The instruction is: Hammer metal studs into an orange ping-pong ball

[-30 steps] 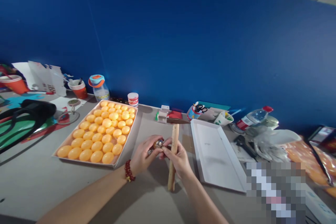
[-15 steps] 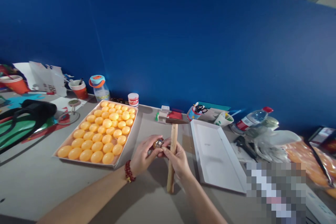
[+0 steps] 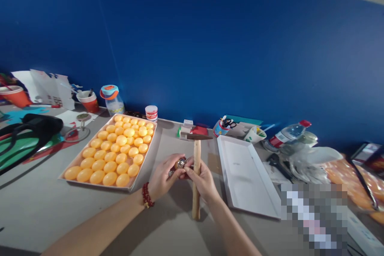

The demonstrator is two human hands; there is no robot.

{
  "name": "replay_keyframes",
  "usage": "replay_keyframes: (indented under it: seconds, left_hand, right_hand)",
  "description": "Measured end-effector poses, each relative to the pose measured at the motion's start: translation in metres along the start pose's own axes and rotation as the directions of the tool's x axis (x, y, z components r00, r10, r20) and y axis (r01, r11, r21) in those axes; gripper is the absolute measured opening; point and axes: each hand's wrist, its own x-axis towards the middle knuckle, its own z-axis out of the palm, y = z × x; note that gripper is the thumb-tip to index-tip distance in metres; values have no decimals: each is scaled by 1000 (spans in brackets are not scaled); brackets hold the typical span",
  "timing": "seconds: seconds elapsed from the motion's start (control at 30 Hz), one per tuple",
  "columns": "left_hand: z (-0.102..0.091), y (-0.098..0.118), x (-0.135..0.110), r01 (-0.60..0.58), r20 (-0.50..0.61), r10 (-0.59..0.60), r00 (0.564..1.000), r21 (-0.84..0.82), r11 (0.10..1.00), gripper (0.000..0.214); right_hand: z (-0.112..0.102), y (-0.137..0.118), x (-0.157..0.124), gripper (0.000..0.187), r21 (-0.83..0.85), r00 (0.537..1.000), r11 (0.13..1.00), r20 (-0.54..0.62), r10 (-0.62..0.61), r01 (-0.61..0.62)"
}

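My left hand (image 3: 163, 178), with a dark red bead bracelet (image 3: 146, 195) at its wrist, is closed round a small shiny metal ball-like piece (image 3: 181, 163). Another bit of shiny metal shows under the fingers, too small to name. A hammer (image 3: 196, 196) with a pale wooden handle and a dark narrow head stands nearly upright in the picture, its head pointing away from me. My right hand (image 3: 206, 182) grips the handle at its middle, and its thumb and fingertips touch the metal piece as well.
On the left lies a shallow box (image 3: 129, 188) of orange balls. A white tray (image 3: 250, 180) is on the right. Behind are a cup of pens and scissors (image 3: 221, 128), a lidded tub (image 3: 151, 113) and a bottle (image 3: 288, 134). A blue wall (image 3: 192, 48) rises behind the table.
The hammer has tilted slightly, its head a little further left and its handle's end a little right. Both hands keep their hold; the view has shifted slightly.
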Motion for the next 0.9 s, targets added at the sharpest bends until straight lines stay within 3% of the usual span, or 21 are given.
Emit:
replay_keyframes:
  seconds: [0.6,0.9]
  left_hand:
    - [3,-4,0,7,10,-7,1000,-3,1000,37]
    - [0,-3,4,45,38,-39,999,-168,985,37]
  right_hand:
    - [-2,2,1,24,-9,1000,1000,-22,-8,8]
    - [1,-8,-2,23,-47,997,999,70,16,-13]
